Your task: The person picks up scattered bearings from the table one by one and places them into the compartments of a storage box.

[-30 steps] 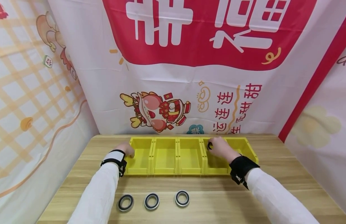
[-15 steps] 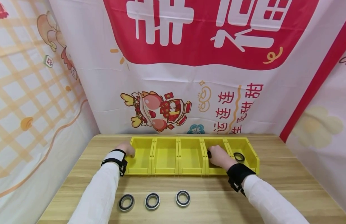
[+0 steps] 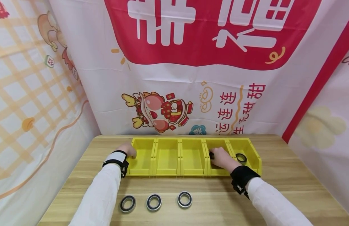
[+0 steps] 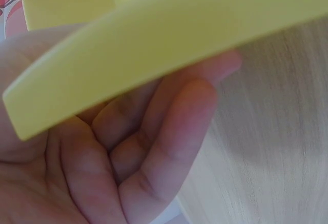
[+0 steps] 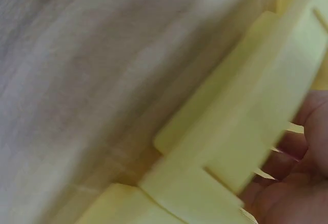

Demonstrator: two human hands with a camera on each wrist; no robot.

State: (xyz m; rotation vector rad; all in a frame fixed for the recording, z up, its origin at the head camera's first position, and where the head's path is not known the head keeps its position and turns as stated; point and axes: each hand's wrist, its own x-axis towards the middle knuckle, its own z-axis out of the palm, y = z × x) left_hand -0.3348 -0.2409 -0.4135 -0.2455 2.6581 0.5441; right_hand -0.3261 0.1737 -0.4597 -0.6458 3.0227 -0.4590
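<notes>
A row of several joined yellow bins (image 3: 167,172) stands at the back of the table. My left hand (image 3: 127,149) holds the outer side wall (image 4: 138,60) of the leftmost bin, its fingers curled beneath that wall in the left wrist view. In the second bin from the right, my right hand (image 3: 222,157) pinches a dark ring-shaped bearing (image 3: 211,155), mostly covered by the fingers. Another bearing (image 3: 238,157) lies in the rightmost bin. From the right wrist view, the bin's edge (image 5: 246,121) hides much of the right hand (image 5: 305,178), and the bearing does not show.
Three bearings lie flat on the wooden table (image 3: 214,210) in front of the bins: a left one (image 3: 122,204), a middle one (image 3: 148,202) and a right one (image 3: 179,200). A printed cloth (image 3: 163,75) hangs right behind the bins.
My right hand has moved lower into its bin with the bearing, uncovering the bearing in the rightmost bin. The left hand stays in place.
</notes>
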